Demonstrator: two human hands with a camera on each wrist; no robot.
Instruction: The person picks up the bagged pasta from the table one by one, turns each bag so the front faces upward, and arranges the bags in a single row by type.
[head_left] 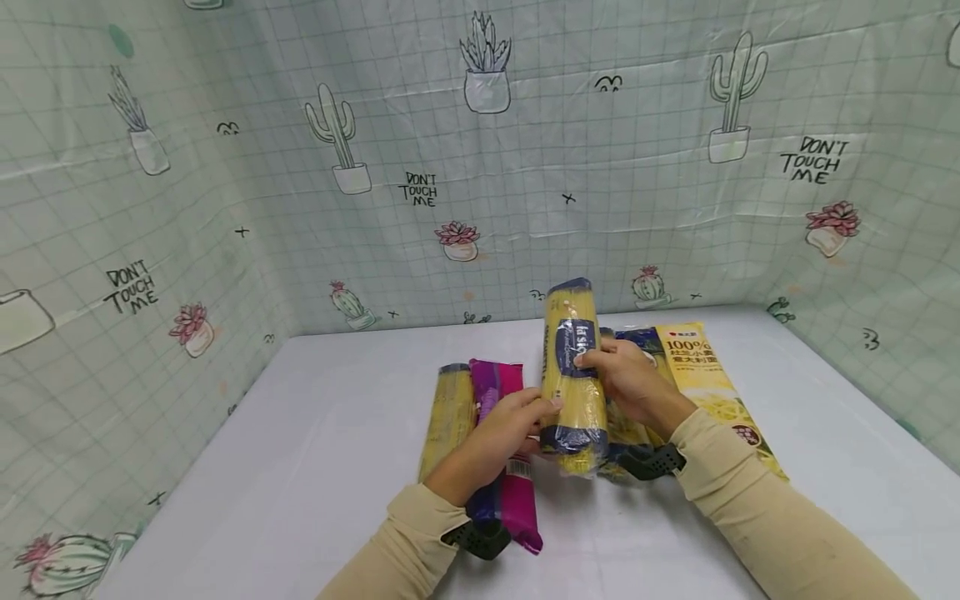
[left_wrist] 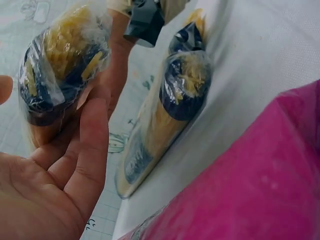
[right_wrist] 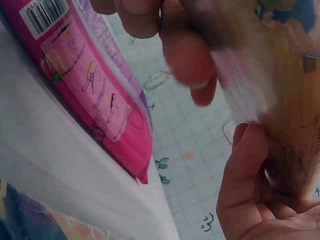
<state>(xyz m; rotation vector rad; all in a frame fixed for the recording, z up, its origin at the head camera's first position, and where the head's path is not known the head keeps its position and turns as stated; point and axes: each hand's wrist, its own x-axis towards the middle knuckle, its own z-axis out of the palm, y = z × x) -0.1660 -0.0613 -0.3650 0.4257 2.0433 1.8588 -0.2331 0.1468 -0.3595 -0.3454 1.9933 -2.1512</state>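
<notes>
A clear-wrapped bundle of spaghetti (head_left: pixel 572 404) with dark blue bands stands raised and nearly upright between the two hands. My right hand (head_left: pixel 637 383) grips its right side, thumb across the blue label. At the lower left side, fingertips of my left hand (head_left: pixel 498 433) touch the wrapper; its fingers look extended in the left wrist view, the thumb (left_wrist: pixel 5 89) apart from the bundle. Under the left forearm lie a magenta pack (head_left: pixel 520 500) and another spaghetti bundle (head_left: pixel 450 408). The magenta pack's barcode side (right_wrist: pixel 95 80) shows in the right wrist view.
Right of the raised bundle, partly behind the right hand, another blue-banded spaghetti pack (left_wrist: pixel 185 90) lies on the white table (head_left: pixel 337 467). Beside it is a flat yellow pasta bag (head_left: pixel 708 375). A patterned cloth (head_left: pixel 525 167) hangs behind and at the sides.
</notes>
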